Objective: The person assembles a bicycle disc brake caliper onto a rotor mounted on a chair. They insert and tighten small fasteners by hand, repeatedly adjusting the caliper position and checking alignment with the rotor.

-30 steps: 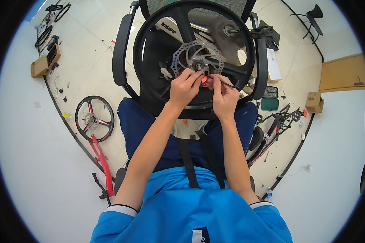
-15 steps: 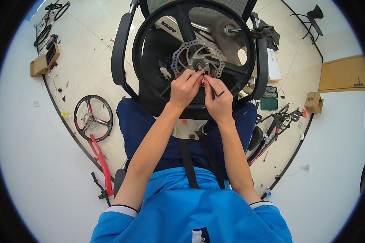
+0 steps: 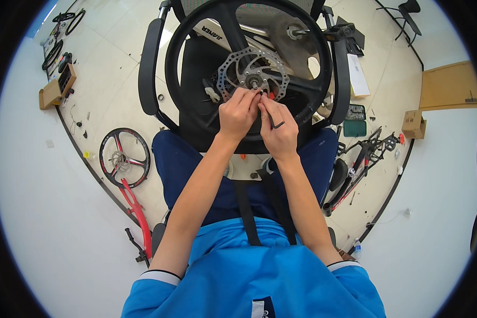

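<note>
A black bicycle wheel (image 3: 321, 87) with thick spokes leans on an office chair in front of me, and a silver disc brake rotor (image 3: 223, 79) surrounds its hub (image 3: 254, 81). My left hand (image 3: 236, 115) is pinched closed just below the axle end; whatever sits between its fingertips is hidden. Beside it, my right hand (image 3: 280, 132) is closed around a black L-shaped hex key (image 3: 277, 126), its bent end sticking out from the fingers. The fingertips of both hands meet at the rotor's lower edge. A small red-orange piece (image 3: 272, 96) shows by the right fingertips.
Armrests flank the wheel, the left armrest (image 3: 150, 66) and right armrest (image 3: 342, 79). A green case (image 3: 354, 128) lies open on the floor at right, near a bicycle frame (image 3: 363, 159). Leftward are a red-and-black wheel (image 3: 105, 159), a red frame part (image 3: 139, 214) and an open cardboard box (image 3: 50, 94).
Both hands have shifted slightly up and left in the picture, along with the wheel and chair. The red-orange piece now shows beyond the right fingertips instead of between the hands.
</note>
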Tool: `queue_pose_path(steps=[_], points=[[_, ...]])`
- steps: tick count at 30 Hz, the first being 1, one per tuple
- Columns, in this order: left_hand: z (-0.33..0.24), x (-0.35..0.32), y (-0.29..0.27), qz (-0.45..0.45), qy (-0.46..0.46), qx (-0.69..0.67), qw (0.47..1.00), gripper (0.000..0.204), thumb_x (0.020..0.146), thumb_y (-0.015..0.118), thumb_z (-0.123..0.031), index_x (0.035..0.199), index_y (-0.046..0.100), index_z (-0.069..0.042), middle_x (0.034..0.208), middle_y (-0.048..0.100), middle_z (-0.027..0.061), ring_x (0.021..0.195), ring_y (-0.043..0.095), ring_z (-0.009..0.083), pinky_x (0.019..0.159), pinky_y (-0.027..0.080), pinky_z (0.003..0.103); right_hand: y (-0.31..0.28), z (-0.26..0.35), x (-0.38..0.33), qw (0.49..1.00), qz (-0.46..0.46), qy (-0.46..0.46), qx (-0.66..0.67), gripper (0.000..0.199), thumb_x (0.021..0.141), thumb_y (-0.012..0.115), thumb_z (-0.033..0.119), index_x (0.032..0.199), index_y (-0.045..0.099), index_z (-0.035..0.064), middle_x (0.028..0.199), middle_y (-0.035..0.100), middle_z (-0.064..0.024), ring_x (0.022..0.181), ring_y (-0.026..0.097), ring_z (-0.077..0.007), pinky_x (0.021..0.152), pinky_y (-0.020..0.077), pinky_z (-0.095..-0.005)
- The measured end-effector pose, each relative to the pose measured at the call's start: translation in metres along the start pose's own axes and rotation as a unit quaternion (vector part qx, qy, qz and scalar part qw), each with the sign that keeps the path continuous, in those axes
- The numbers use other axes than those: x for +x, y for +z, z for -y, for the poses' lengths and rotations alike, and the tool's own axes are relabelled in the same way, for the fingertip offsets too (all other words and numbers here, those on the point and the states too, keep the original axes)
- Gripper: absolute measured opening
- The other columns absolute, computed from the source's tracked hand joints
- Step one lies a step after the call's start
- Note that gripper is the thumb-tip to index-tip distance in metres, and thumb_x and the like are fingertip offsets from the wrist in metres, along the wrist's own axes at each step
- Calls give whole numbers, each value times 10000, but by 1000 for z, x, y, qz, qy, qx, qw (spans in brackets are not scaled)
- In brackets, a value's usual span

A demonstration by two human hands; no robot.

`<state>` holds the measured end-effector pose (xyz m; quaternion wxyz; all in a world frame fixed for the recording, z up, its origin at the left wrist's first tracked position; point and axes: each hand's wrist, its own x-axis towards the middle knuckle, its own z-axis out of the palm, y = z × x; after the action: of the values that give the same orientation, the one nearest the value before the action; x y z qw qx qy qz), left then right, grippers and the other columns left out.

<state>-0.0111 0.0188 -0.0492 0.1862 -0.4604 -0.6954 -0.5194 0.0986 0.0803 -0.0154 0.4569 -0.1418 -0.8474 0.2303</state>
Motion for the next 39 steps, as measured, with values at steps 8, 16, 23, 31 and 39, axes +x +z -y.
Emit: queue_pose_path(steps=[8,16,23,31,39], points=[[1,1,3,-19,21,-7,1000,162,855,739,-30,1016,756,-37,820,662,49,640,661,217,521,524,313,-9,-6,9,999,40,-3,-7,219,875,736,-27,1091,705,-8,1019,743,-147,856,723,-294,751,588,-350],[0,1,3,-14,6,-2,1000,285,785,761,-22,1064,784,-79,789,647,27,618,647,204,521,518,307,-8,-16,17,999,10,-38,-8,194,853,773,11,1039,721,-3,922,741,-128,791,723,-279,692,587,-339],[-3,3,5,-23,-15,-15,1000,269,782,764,-39,1040,791,-108,788,667,16,615,655,211,512,515,310,1,-26,9,998,-43,19,40,182,844,778,-4,1019,727,-8,936,747,-128,804,735,-279,693,589,-320],[0,-1,2,6,-9,-1,1000,362,768,746,18,1109,782,-98,804,671,51,632,654,229,557,534,314,-1,-22,12,999,-31,-31,32,188,851,767,-16,1032,715,-10,947,747,-137,813,737,-278,720,591,-329],[0,-1,2,1,-1,0,1000,377,763,733,32,1116,780,-90,803,661,52,626,649,236,553,532,321,-7,-25,17,999,-1,-50,21,173,840,789,14,991,707,-4,945,746,-132,807,732,-279,687,594,-331]])
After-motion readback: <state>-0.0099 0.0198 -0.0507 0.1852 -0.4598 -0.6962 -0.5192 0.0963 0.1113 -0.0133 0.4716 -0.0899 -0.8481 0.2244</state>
